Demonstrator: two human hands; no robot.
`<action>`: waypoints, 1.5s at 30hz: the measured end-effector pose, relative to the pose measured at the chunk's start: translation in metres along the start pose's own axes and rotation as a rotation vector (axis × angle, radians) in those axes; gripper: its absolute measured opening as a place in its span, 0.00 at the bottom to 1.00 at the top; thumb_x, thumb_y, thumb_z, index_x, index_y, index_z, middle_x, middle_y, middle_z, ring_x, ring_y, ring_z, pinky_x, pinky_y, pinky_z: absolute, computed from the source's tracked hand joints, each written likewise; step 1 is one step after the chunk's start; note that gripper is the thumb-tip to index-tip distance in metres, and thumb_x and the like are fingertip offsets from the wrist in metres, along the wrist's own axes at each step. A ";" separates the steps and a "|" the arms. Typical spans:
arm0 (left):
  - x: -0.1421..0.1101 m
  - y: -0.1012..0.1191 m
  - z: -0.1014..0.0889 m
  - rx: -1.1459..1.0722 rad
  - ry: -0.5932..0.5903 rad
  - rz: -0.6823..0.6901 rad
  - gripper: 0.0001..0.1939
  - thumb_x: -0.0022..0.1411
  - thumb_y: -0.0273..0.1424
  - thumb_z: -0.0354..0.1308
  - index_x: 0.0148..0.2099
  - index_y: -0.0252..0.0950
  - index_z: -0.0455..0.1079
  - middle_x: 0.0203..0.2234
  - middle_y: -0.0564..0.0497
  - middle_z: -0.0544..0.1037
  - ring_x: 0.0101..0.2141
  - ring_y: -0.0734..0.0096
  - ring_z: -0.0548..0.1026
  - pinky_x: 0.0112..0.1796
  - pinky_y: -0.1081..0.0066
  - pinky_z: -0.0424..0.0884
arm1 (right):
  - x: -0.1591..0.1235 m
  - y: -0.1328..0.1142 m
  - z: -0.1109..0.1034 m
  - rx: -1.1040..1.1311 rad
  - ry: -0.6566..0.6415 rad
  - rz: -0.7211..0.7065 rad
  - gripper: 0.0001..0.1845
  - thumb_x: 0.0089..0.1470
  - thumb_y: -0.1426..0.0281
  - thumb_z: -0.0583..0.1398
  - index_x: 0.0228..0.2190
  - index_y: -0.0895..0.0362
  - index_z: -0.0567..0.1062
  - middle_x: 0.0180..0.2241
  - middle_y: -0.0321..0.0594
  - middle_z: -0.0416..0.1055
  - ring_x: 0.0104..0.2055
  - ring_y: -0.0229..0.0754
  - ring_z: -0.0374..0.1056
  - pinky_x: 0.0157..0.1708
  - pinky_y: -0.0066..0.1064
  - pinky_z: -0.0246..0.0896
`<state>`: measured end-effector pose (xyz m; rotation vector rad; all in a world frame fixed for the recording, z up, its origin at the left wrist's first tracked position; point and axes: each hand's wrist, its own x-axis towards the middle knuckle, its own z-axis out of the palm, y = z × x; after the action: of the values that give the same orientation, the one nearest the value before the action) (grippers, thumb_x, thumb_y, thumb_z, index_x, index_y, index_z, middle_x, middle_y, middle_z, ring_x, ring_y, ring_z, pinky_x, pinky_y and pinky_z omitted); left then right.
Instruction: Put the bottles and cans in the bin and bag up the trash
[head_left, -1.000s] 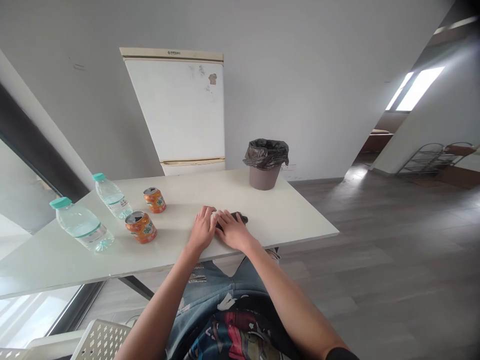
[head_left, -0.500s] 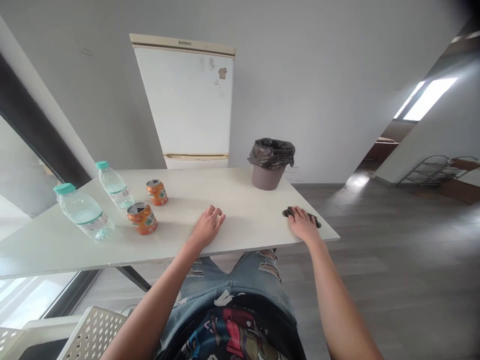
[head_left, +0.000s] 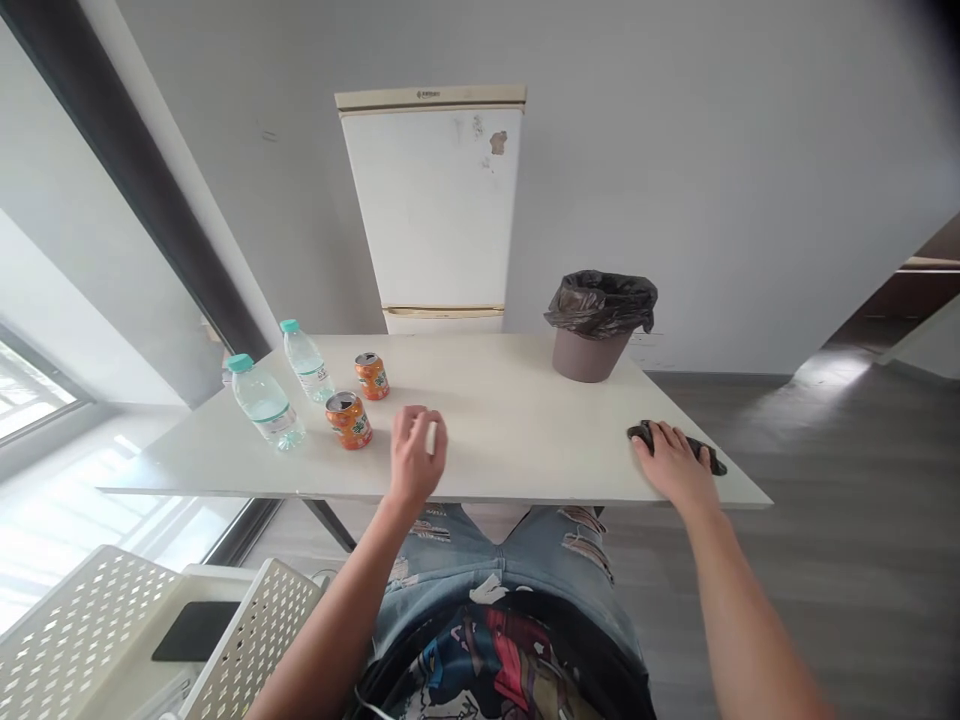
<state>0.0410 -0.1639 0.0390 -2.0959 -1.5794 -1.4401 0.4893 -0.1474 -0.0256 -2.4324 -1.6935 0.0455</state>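
Grey wall (head_left: 675,180) behind a pale table (head_left: 517,440); towards its left end stand two capped bottles (head_left: 264,405), then two orange cans (head_left: 349,425), upright on their bases. Left hand (head_left: 415,460), released and loosely curled, is near the front edge; the lined bin (head_left: 589,357) sits by the back right corner; near the front right corner, the right hand (head_left: 681,472) grasps a black bundle (head_left: 641,433) from above, probably to steady it

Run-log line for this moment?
left hand: curled, nearest front orange can | right hand: on dark bundle, on table, right end | trash bin: bag-lined, far side | also: back orange can, two teal-capped bottles
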 end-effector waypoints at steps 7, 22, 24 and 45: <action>0.009 -0.060 -0.051 0.295 0.327 -0.408 0.38 0.61 0.47 0.68 0.65 0.37 0.58 0.61 0.36 0.62 0.64 0.44 0.60 0.64 0.44 0.59 | 0.000 0.000 0.004 0.008 -0.002 0.007 0.47 0.67 0.48 0.32 0.74 0.62 0.53 0.77 0.46 0.41 0.79 0.56 0.38 0.75 0.62 0.35; 0.000 -0.107 -0.049 0.168 0.020 -0.846 0.48 0.53 0.49 0.71 0.67 0.38 0.53 0.58 0.35 0.74 0.58 0.44 0.75 0.56 0.49 0.71 | -0.029 -0.011 -0.010 0.179 0.575 -0.043 0.37 0.69 0.50 0.43 0.60 0.64 0.70 0.55 0.63 0.73 0.62 0.59 0.65 0.61 0.46 0.59; 0.003 -0.108 -0.049 0.209 -0.035 -0.862 0.44 0.53 0.52 0.70 0.64 0.38 0.56 0.54 0.35 0.77 0.57 0.39 0.75 0.54 0.47 0.72 | -0.035 -0.009 -0.009 0.182 0.517 -0.087 0.29 0.69 0.56 0.43 0.37 0.58 0.78 0.35 0.54 0.77 0.42 0.51 0.72 0.43 0.35 0.63; 0.071 -0.043 0.067 -0.067 -0.487 -0.346 0.25 0.55 0.49 0.69 0.46 0.42 0.65 0.43 0.47 0.82 0.42 0.57 0.80 0.39 0.66 0.72 | -0.040 -0.013 -0.015 0.221 0.161 -0.219 0.26 0.66 0.55 0.50 0.20 0.54 0.61 0.16 0.36 0.58 0.19 0.37 0.53 0.24 0.30 0.38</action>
<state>0.0455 -0.0574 0.0393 -2.4385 -2.1873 -1.1252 0.4657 -0.1819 -0.0115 -2.0267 -1.7672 0.0068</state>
